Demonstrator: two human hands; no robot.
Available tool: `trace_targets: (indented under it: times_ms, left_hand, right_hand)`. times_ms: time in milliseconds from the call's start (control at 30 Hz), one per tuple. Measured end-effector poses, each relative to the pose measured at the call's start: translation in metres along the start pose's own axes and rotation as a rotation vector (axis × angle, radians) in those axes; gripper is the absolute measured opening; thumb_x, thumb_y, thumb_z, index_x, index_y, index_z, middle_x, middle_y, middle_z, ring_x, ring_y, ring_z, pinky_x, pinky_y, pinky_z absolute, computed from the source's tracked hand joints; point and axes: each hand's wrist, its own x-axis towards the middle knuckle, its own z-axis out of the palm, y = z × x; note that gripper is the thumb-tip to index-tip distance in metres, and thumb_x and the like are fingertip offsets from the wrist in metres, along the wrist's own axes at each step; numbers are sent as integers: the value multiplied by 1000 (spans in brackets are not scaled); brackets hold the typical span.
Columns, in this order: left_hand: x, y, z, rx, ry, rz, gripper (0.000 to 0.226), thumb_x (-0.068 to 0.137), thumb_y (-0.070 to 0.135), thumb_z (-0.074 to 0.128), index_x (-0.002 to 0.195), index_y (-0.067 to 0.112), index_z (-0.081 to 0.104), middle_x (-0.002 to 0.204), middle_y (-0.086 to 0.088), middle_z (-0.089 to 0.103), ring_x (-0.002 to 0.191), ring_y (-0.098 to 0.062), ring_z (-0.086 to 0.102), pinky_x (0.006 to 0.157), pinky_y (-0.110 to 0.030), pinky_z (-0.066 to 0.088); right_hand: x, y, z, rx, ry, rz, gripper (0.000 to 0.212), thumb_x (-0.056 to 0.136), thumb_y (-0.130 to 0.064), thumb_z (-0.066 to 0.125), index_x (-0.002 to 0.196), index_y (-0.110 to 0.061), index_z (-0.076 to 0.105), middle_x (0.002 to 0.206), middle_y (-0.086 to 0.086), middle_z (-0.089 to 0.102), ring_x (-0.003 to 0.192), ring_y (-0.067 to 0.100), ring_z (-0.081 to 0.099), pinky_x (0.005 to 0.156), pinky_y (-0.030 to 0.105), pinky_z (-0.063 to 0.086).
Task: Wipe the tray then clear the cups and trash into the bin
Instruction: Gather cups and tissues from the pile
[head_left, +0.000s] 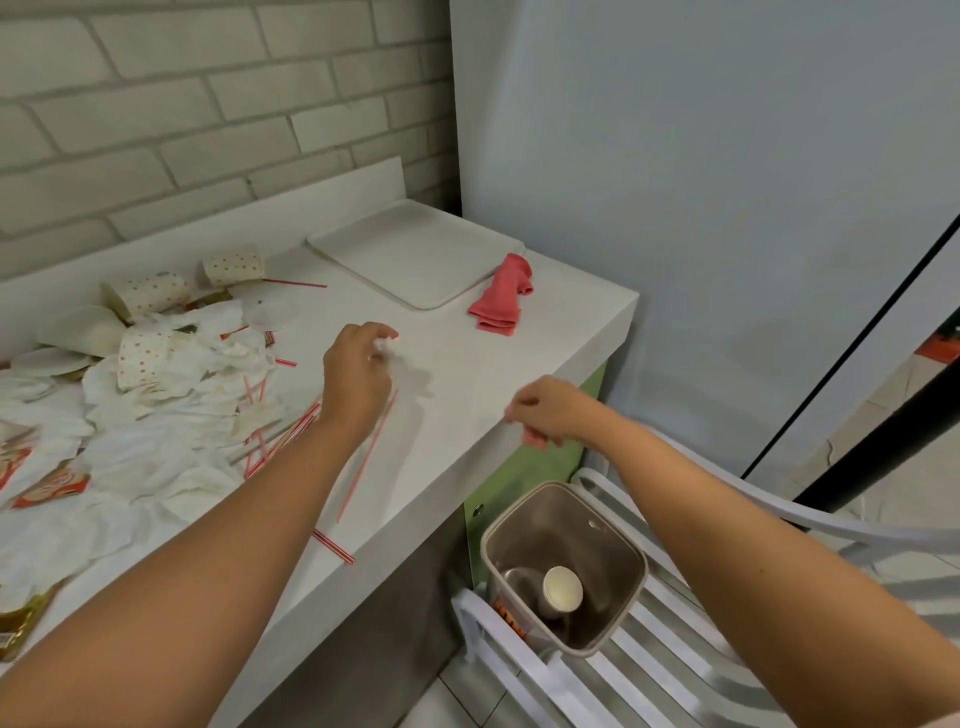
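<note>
Left hand (358, 364) pinches crumpled white paper (385, 345).

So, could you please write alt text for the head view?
A person's left hand pinches a crumpled white tissue on a white counter, while the right hand curls at its edge; a bin below holds one cup. Paper cups, napkins and straws are heaped to the left; a tray and red cloth lie beyond.

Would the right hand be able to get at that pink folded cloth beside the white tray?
Probably yes: the pink folded cloth lies uncovered on the white counter, with bare surface between it and the right hand.
</note>
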Motion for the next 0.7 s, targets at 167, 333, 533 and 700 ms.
trace_targets:
  times_ms: [167,333,533,700]
  left_hand:
    - [-19,36,10,-153,-218,141,41,85,-7,50,122,10,53,122,-10,51,102,-12,49,71,9,32]
    - [-43,50,22,-231,-386,128,51,88,8,58,135,18,39,127,-4,47,103,-10,49,68,-2,39]
    - [-49,27,16,-95,-469,113,49,84,26,67,129,20,47,130,1,42,103,-9,50,80,-16,39]
    - [-43,2,7,36,-365,25,32,89,26,60,120,17,56,125,-2,48,95,-8,48,79,-19,38]
  right_hand:
    - [-8,-38,9,699,-97,-173,49,96,-34,50,141,-27,33,106,3,56,89,22,61,77,32,57]
    - [-2,-25,13,631,42,-238,26,94,-5,52,120,-4,56,95,11,62,74,18,61,65,23,56]
    - [-1,24,9,363,140,15,22,86,-6,59,107,-8,60,96,8,59,81,18,55,63,23,46]
    - [0,62,34,167,53,174,30,83,2,55,111,-7,57,99,14,58,69,16,55,54,20,47]
